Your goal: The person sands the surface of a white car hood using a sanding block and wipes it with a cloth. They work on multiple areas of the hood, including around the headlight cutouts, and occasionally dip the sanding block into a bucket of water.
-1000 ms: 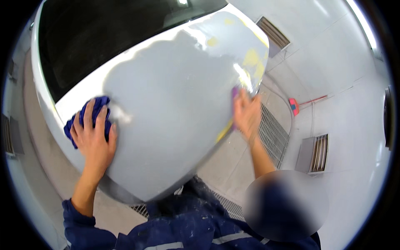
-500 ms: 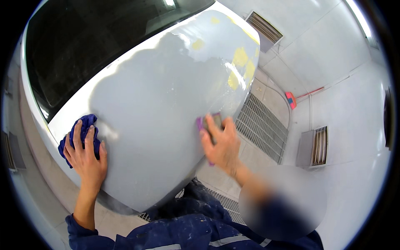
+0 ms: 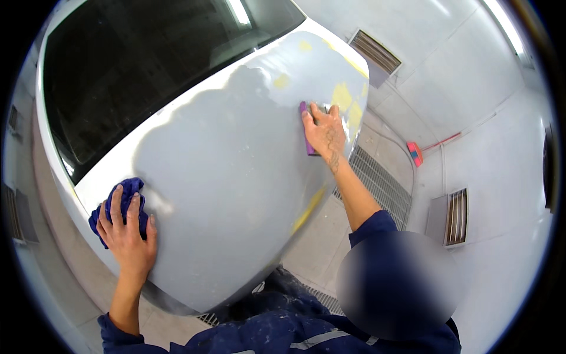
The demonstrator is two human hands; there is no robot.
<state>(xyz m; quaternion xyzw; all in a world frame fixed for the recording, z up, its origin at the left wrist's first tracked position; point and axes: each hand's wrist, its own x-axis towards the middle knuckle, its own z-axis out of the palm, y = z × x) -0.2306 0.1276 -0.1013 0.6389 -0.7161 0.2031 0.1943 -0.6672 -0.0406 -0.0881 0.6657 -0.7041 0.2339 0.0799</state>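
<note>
My right hand grips a purple sanding block and presses it on the grey-primed car panel, near its right edge beside several yellow filler patches. The underside of the block is hidden against the panel. At the left edge of the panel, my left hand rests on a crumpled dark blue cloth, its fingers curved over it. White paint shows around the grey area, and another yellow strip runs along the near right edge.
A dark car window rises beyond the panel. Floor grating lies to the right of the car. A red broom leans by the white wall, which has louvred vents. A blurred round patch covers part of my right sleeve.
My right hand has slid the sanding block away from me and slightly right, up toward the yellow patches. My left hand stays on the cloth; the whole view has shifted slightly.
</note>
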